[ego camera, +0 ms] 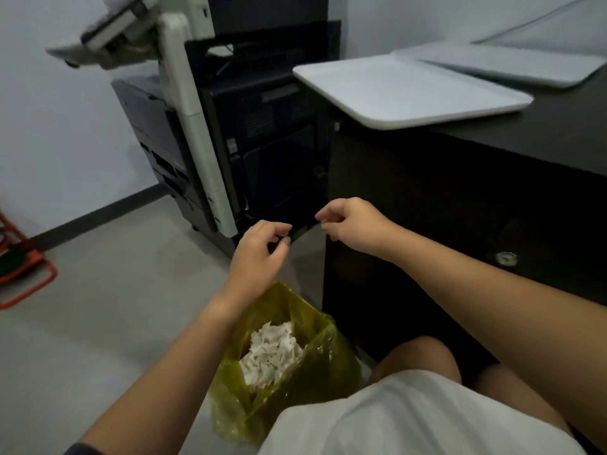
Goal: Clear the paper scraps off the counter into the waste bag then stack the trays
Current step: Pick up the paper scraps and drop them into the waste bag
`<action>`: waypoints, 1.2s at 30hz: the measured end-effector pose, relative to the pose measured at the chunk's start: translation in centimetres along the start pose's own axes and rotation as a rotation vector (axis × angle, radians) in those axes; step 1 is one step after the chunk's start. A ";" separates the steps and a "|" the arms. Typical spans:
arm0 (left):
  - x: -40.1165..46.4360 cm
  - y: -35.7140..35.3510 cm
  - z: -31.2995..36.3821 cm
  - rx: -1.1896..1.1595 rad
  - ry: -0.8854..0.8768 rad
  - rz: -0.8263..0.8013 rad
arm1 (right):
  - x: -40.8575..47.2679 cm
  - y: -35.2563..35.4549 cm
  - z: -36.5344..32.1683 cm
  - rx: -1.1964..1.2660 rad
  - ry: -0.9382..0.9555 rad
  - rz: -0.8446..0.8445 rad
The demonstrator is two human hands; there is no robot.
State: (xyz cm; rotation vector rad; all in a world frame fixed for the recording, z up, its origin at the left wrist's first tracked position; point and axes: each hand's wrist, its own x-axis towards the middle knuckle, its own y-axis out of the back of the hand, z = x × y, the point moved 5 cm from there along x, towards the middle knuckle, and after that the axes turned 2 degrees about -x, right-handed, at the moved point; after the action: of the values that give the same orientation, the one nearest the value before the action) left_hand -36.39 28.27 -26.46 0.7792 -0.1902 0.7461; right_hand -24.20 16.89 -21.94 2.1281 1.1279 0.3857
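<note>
A yellow-green waste bag stands open on the floor beside the dark counter, with a heap of white paper scraps inside. My left hand hovers above the bag's far edge, fingers loosely curled and apart, holding nothing that I can see. My right hand is a little higher and to the right, next to the counter's side panel, its fingers closed with nothing visible in them. Two white trays lie on the counter: the near tray overhangs the corner, and the far tray lies behind it, slightly overlapping.
A large dark copier with a white hinged arm stands just left of the counter. An orange metal frame sits on the floor at far left. My knees are bent beside the bag. Grey floor lies to the left.
</note>
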 end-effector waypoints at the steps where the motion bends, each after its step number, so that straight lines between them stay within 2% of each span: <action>1: 0.4 0.0 2.1 -0.016 -0.060 0.008 | -0.9 1.7 -0.4 -0.003 0.024 0.038; 6: 2.3 -0.5 13.0 -0.111 -0.299 0.019 | -6.2 11.1 -1.6 -0.017 0.074 0.235; 9: 4.1 -1.9 19.4 -0.214 -0.354 0.021 | -9.7 17.2 -1.1 -0.043 0.061 0.348; 14: 7.1 -7.6 29.6 -0.288 -0.469 -0.105 | -15.9 27.1 2.2 -0.100 -0.026 0.582; 20: 8.6 -18.2 39.1 -0.373 -0.554 -0.309 | -23.9 36.3 9.2 -0.129 -0.223 0.773; 27: 8.2 -30.0 47.3 -0.281 -0.708 -0.537 | -33.1 44.1 17.7 -0.130 -0.485 0.922; 31: 8.5 -35.6 50.2 -0.250 -0.698 -0.619 | -36.3 46.8 21.8 -0.088 -0.591 0.971; 36: 9.5 -42.1 52.9 -0.196 -0.709 -0.640 | -35.9 48.8 25.6 -0.237 -0.643 0.905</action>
State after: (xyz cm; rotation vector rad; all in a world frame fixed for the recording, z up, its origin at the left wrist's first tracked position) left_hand 4.62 -23.41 -8.85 0.8277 -0.6079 -0.1758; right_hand -1.35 -42.26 -4.55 2.1841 -0.2635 0.1780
